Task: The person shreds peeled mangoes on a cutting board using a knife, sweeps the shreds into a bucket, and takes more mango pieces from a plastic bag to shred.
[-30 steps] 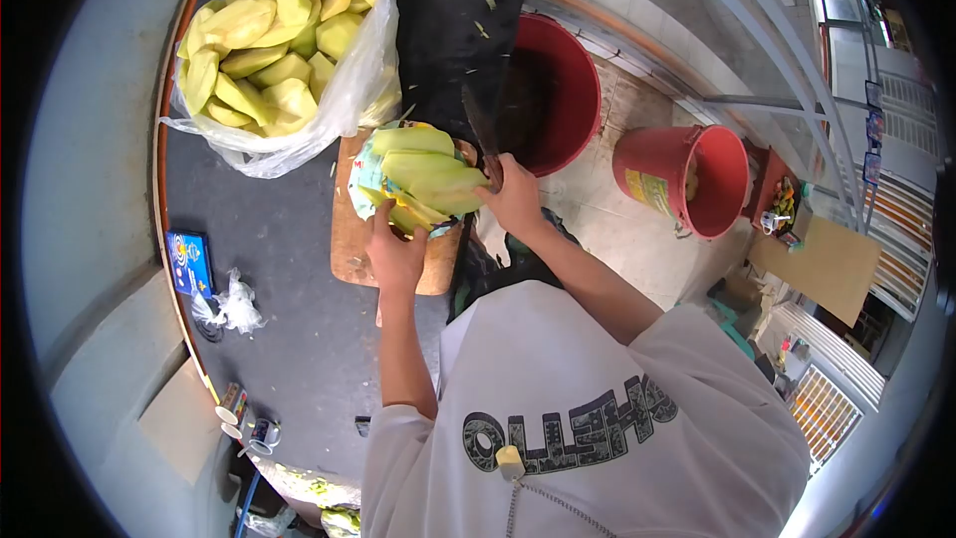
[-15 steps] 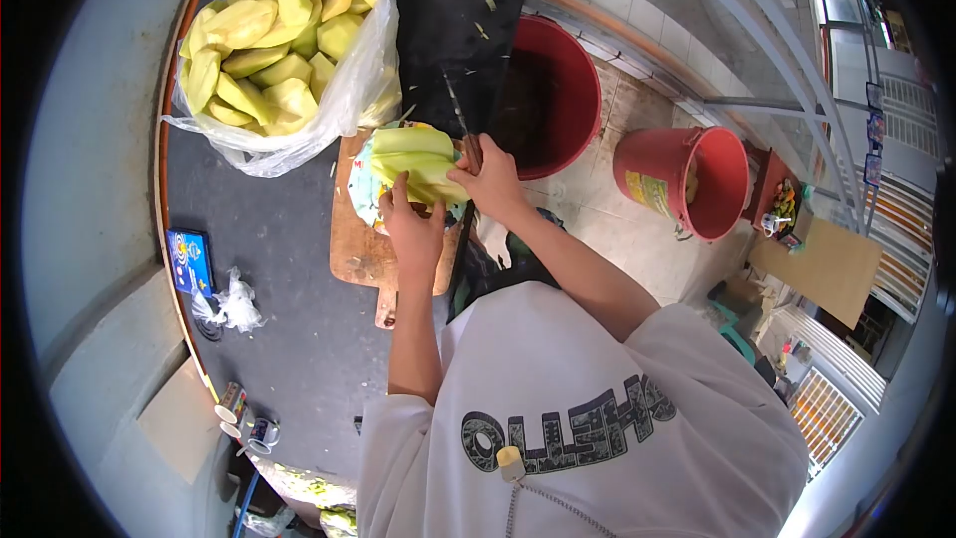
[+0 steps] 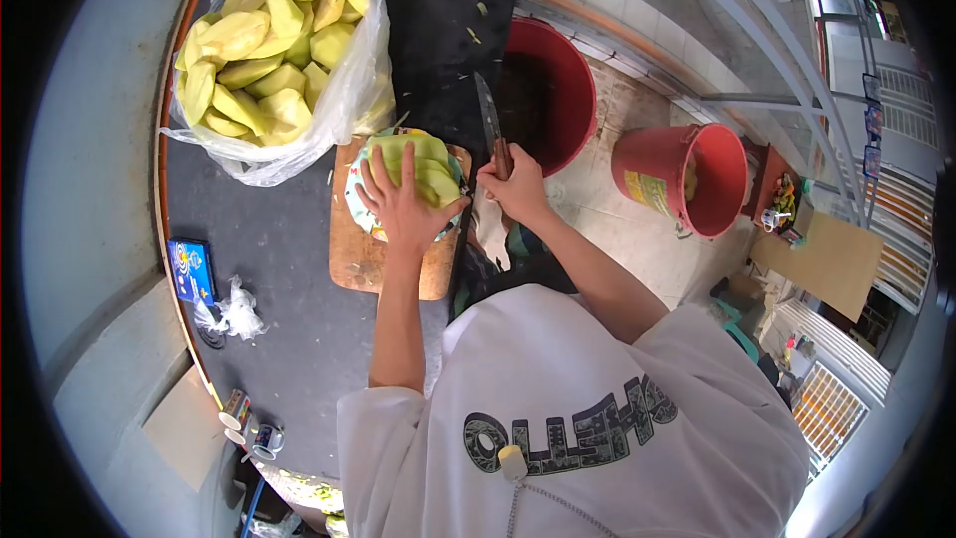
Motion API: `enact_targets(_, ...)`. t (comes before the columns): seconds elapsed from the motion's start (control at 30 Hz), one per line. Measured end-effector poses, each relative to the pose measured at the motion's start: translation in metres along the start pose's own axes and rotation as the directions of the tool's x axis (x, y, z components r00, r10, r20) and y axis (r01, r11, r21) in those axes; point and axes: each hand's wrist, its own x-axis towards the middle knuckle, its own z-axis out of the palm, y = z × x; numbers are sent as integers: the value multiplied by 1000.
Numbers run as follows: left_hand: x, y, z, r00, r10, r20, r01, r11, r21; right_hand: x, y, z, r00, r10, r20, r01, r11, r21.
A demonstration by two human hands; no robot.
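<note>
black table (image 3: 299, 239), plate (image 3: 357, 212) partly hidden

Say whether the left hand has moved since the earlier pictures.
Yes: judged against the cutting board, the left hand has moved up the picture, farther over the fruit slices.

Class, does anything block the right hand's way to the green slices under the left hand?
Only the left hand, spread over the slices with its thumb toward the right hand; nothing else visible stands between.
</note>
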Motion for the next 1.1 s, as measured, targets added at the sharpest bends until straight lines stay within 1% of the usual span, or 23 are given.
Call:
enact_targets(0.03,8,4,4,997,2,75,-7,998,56,1,5,-4,1000,27,-8,-27,999,19)
enact_targets(0.07,14,8,8,989,1,150,-18,994,110,3,11,-7,1000,21,0,-21,999,25)
enact_targets(0.1,17,10,13,988,0,152,-17,994,107,1,11,-9,1000,24,-1,-24,999,23)
enact_targets(0.17,23,9,18,972,-78,220,40,984,172,-1,8,-9,999,30,-15,-29,999,45)
enact_targets(0.2,24,8,21,983,-77,168,53,988,143,-3,6,-9,1000,28,-11,-28,998,51)
enact_targets(0.23,23,4,21,983,-74,165,49,987,151,-6,5,-9,999,44,-6,-44,999,24)
enact_targets(0.3,23,-3,23,969,-198,146,181,976,123,-5,5,-9,998,57,-14,-57,998,1)
enact_targets(0.33,19,-8,25,988,-137,66,129,985,113,-9,8,-9,999,46,-5,-46,999,-11)
enact_targets(0.37,12,-9,26,988,-133,72,125,986,111,-11,11,-10,999,33,6,-33,999,-25)
enact_targets(0.43,6,-10,25,999,-15,-40,18,996,83,-11,15,-11,1000,23,12,-22,999,-36)
enact_targets(0.47,3,-10,26,996,7,-84,0,997,76,-14,19,-10,999,26,19,-25,999,-46)
enact_targets(0.5,2,-13,31,997,7,-81,-1,997,74,-15,21,-10,999,29,17,-28,999,-47)
enact_targets(0.57,-5,-26,45,963,79,-258,-93,995,-42,-18,24,-12,999,44,28,-44,999,-14)
enact_targets(0.6,-6,-30,47,962,78,-263,-92,995,-42,-16,25,-13,999,39,30,-38,999,-16)
enact_targets(0.67,-16,-37,46,969,177,-173,-182,983,-16,-18,27,-15,998,39,45,-36,997,-67)
enact_targets(0.7,-18,-33,41,969,177,-175,-182,983,-16,-19,24,-15,998,38,46,-35,997,-67)
enact_targets(0.77,-12,-15,30,997,63,-42,-58,993,106,-18,15,-17,997,33,65,-30,998,-48)
enact_targets(0.8,-13,-10,29,997,63,-38,-58,993,105,-19,13,-18,997,37,64,-34,998,-49)
enact_targets(0.87,-9,-4,27,1000,2,29,-4,995,100,-16,8,-16,997,48,62,-43,997,-66)
enact_targets(0.9,-10,-3,23,999,-4,32,1,995,104,-17,11,-14,996,52,68,-47,997,-66)
enact_targets(0.97,-5,0,19,995,-26,98,12,989,147,-12,15,-10,999,-3,52,7,997,-74)
enact_targets(1.0,1,5,15,989,-58,135,37,988,151,-11,14,-8,998,-1,56,5,997,-75)
enact_targets(1.1,11,5,14,979,-74,191,43,987,157,-15,14,-2,996,19,86,-13,997,-71)
